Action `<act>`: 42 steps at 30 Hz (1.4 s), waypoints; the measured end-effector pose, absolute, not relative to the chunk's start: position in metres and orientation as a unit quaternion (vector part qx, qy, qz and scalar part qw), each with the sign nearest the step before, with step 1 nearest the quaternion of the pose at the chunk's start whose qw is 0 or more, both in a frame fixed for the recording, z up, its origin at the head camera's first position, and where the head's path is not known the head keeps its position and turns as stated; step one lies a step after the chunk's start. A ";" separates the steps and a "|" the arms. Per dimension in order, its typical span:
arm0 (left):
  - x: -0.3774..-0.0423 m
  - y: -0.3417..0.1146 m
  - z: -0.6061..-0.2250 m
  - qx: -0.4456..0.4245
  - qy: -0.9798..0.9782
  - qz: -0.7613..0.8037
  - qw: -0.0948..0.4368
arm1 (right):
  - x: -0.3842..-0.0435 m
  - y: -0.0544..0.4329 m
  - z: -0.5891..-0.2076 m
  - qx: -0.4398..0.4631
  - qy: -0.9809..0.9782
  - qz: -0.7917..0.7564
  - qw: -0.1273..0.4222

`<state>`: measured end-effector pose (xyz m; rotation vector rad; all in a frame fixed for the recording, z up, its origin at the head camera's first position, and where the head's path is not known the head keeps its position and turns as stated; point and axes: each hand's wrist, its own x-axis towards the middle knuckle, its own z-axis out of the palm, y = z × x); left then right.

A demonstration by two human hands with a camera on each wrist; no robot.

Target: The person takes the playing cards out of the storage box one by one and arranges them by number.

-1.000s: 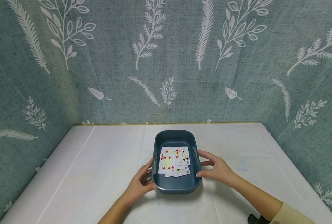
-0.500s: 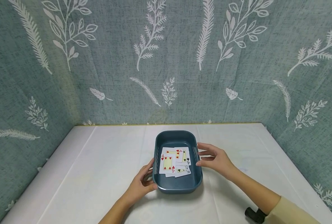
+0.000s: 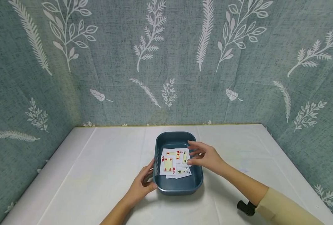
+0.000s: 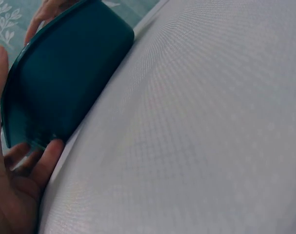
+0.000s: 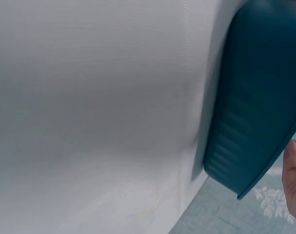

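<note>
A dark blue-green plastic bin [image 3: 180,186] rests on the table, with several overlapping playing cards [image 3: 168,165] face up inside. Four of hearts shows at the left, a black-suit five lower right. My left hand [image 3: 139,184] holds the bin's near left corner, its thumb at the front and its fingers along the side; in the left wrist view the fingers [image 4: 51,158] touch the outer wall. Over the bin's right rim hovers my right hand [image 3: 207,156], fingers loosely bent above the right-hand cards with nothing between them, hiding part of one card.
A white cloth covers the table [image 3: 113,150]. Leaf-patterned grey-green fabric [image 3: 113,68] stands behind and at both sides. A small black device [image 3: 246,207] sits by the right sleeve [image 3: 281,206].
My right hand has left the bin's right side, moving up and leftward over the rim above the cards. My left hand keeps its hold, and the bin stays in place.
</note>
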<state>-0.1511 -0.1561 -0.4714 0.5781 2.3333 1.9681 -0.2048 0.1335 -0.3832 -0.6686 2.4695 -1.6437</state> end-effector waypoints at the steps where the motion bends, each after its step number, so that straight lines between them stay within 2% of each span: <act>1: -0.150 -0.155 -0.471 0.179 0.754 0.632 0.015 | -0.206 0.132 -0.383 -0.222 0.811 -0.539 0.050; 12: -0.150 -0.150 -0.467 0.158 0.752 0.640 0.020 | -0.217 0.116 -0.384 -0.244 0.826 -0.506 0.047; 27: -0.153 -0.152 -0.470 0.168 0.737 0.654 0.036 | -0.236 0.099 -0.389 -0.287 0.856 -0.417 0.102; 42: -0.154 -0.152 -0.472 0.164 0.743 0.648 0.042 | -0.250 0.072 -0.401 -0.200 0.924 -0.296 0.136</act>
